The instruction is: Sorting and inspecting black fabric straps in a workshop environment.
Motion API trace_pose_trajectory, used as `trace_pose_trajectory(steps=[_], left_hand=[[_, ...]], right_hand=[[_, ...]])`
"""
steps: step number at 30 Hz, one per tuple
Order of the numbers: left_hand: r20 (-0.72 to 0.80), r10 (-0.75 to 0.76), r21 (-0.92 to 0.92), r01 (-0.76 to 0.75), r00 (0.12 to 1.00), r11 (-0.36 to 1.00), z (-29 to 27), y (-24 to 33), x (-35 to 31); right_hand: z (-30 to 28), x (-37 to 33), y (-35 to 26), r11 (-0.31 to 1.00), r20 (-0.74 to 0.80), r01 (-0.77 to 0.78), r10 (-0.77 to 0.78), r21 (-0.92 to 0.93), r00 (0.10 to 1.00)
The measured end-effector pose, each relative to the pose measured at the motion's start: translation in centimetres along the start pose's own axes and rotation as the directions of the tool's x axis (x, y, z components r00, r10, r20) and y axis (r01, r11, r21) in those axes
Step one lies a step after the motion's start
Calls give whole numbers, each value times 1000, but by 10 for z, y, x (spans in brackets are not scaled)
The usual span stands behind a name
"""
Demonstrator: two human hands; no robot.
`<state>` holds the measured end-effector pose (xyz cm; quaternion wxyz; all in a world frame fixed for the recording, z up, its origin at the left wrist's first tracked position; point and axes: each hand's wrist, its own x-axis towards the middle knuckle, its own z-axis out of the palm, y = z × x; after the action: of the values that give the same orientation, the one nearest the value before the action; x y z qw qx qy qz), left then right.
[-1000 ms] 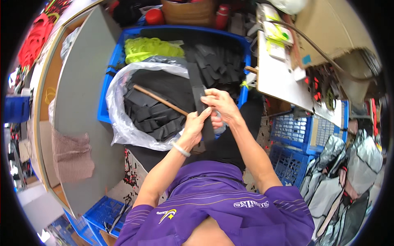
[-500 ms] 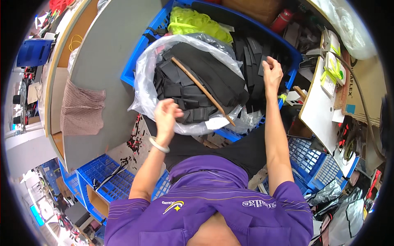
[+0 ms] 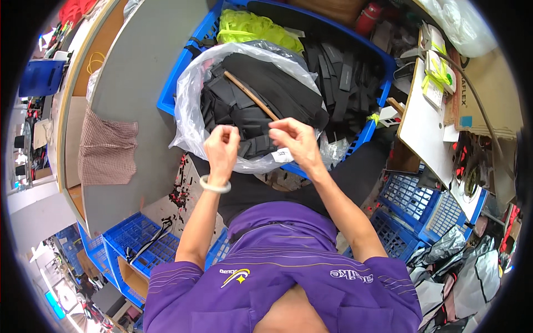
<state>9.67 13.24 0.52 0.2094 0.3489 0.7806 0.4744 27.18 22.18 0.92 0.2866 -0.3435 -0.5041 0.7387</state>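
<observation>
My left hand [image 3: 222, 149], with a pale bracelet at its wrist, is above the near left rim of a clear plastic bag [image 3: 184, 105]. Its fingers are curled together, and anything between them is too small to make out. Over the bag's near right side is my right hand [image 3: 297, 145], fingers bent but apart, with nothing visible in it. Folded black fabric pieces [image 3: 250, 119] fill the bag. A thin wooden stick [image 3: 251, 95] lies across them, its lower end hidden by my right hand. At the bag's near edge sits a white label [image 3: 281, 155].
The bag stands in a blue crate [image 3: 166, 100] with loose black strips [image 3: 345, 75] and a yellow-green bundle [image 3: 258, 30]. A grey tabletop [image 3: 139, 72] bearing a checked cloth [image 3: 108, 147] is on the left; a white board [image 3: 419, 125] and blue baskets [image 3: 408, 194] are on the right.
My right hand has come back left and nearer, from over the loose black strips to the bag's near side. The left hand stays near the rim, its fingers more closed. The view has shifted slightly.
</observation>
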Motion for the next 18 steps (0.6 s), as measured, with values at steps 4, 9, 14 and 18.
trace_pose_trajectory(steps=[4,9,14,18], left_hand=[[36,209,-91,-206,977,974,-11,46,-37],[297,-42,-785,269,954,558,-13,68,-50],[437,-2,-835,406,900,372,-18,63,-52],[476,45,-828,430,878,361,-11,62,-53]], right_hand=[[37,-10,-23,993,30,116,-116,-17,993],[39,-36,-35,948,-239,316,-316,-39,918],[9,-49,-46,947,-434,321,-294,-12,851],[-1,-55,-54,922,-383,297,-187,249,904]])
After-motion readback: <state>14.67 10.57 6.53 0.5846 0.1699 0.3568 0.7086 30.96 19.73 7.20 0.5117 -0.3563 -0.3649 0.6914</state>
